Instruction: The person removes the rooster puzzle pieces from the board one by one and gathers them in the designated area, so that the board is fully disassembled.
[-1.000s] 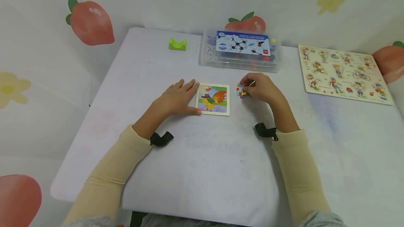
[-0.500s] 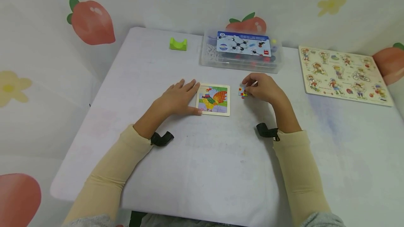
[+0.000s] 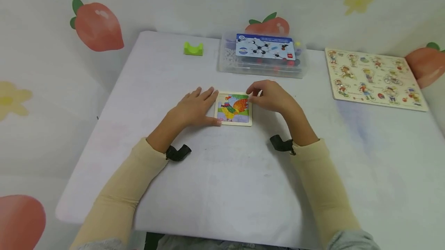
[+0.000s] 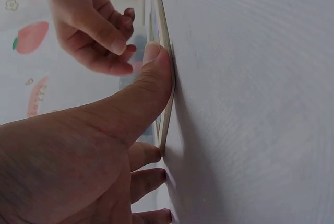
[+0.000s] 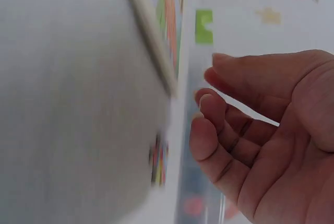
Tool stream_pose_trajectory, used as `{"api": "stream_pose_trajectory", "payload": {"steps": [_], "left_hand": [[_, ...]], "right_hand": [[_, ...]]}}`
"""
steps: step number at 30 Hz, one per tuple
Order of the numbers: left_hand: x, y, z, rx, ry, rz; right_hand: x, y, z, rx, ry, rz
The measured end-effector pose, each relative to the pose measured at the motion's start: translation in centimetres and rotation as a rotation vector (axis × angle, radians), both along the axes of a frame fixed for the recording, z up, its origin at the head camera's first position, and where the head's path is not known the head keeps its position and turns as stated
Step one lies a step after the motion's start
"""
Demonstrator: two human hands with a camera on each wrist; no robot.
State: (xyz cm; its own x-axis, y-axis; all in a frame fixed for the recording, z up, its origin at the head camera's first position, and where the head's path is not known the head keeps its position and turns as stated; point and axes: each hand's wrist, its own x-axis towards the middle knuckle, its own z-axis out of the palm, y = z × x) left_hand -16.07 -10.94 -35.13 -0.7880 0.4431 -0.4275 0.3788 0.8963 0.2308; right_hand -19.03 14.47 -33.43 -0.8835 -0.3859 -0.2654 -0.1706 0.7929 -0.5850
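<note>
A small square jigsaw puzzle (image 3: 233, 109) with a colourful bird picture and pale frame lies on the table. My left hand (image 3: 194, 109) rests at its left side with fingers spread; in the left wrist view the thumb (image 4: 151, 72) presses on the frame's edge. Over the puzzle's right edge hovers my right hand (image 3: 271, 96), its fingers loosely bent. The right wrist view shows nothing between that hand's thumb (image 5: 255, 75) and fingertips. A loose puzzle piece (image 5: 158, 158), blurred, lies on the table beyond the frame; in the head view the hand hides it.
Behind the puzzle stands a clear plastic box (image 3: 260, 66) with a molecule-pictured card. A green cradle-shaped block (image 3: 193, 49) sits at the back left. To the right lies a wooden peg board (image 3: 375, 78) with figures of children. A printed cloth hangs behind the table.
My right hand has let go of the loose puzzle piece and moved left, to the puzzle's right edge. My left hand has stayed in place.
</note>
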Motion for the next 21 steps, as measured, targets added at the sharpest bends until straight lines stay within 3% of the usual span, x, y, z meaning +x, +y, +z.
{"api": "stream_pose_trajectory", "payload": {"steps": [4,8,15,21], "left_hand": [[-0.1,0.0,0.0,0.003,-0.002,-0.001],[-0.1,0.1,0.1,0.004,-0.007,-0.005],[0.2,0.0,0.3,-0.004,-0.005,-0.006],[0.1,0.0,0.3,0.006,-0.003,0.002]], "right_hand": [[-0.1,-2.1,-0.3,0.032,-0.044,0.056],[-0.1,-3.3,-0.7,0.074,-0.086,0.045],[0.6,-4.5,-0.9,0.150,-0.044,0.021],[0.6,-4.5,-1.3,0.097,0.008,0.025]]}}
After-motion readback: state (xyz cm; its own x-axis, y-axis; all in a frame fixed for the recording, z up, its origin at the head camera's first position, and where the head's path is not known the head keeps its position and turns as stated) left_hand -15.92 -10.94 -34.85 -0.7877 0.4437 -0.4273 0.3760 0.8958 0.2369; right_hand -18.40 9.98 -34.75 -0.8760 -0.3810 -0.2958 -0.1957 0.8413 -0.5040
